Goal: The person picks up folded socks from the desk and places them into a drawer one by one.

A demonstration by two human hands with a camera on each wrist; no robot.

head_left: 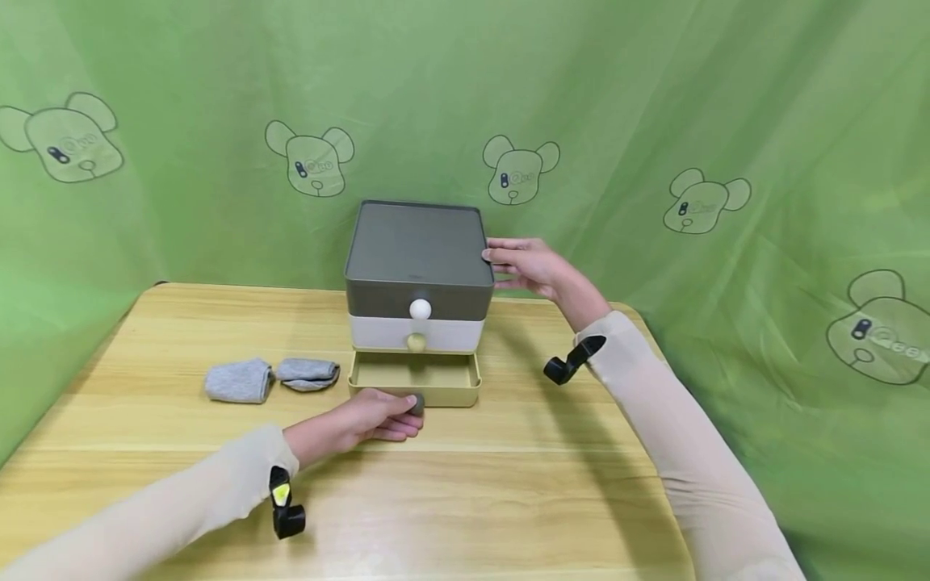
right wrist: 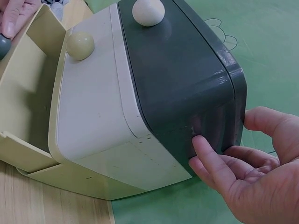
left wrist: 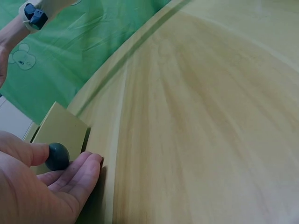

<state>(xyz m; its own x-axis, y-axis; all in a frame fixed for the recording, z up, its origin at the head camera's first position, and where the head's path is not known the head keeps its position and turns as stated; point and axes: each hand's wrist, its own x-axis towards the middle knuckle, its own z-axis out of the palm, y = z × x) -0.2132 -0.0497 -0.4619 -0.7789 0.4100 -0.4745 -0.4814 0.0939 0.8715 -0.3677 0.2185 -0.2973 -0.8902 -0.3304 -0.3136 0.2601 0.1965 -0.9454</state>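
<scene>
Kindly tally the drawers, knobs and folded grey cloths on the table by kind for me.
Dark grey drawer, white drawer, yellow drawer: 3 drawers
White knob, yellow knob, dark knob: 3 knobs
Left grey cloth, right grey cloth: 2 folded cloths
Total: 8

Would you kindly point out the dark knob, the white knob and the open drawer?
Dark knob (left wrist: 58, 157), left wrist view: its rounded side.
White knob (right wrist: 148, 11), right wrist view: its rounded middle.
Open drawer (head_left: 452, 397), head view: its front wall.
</scene>
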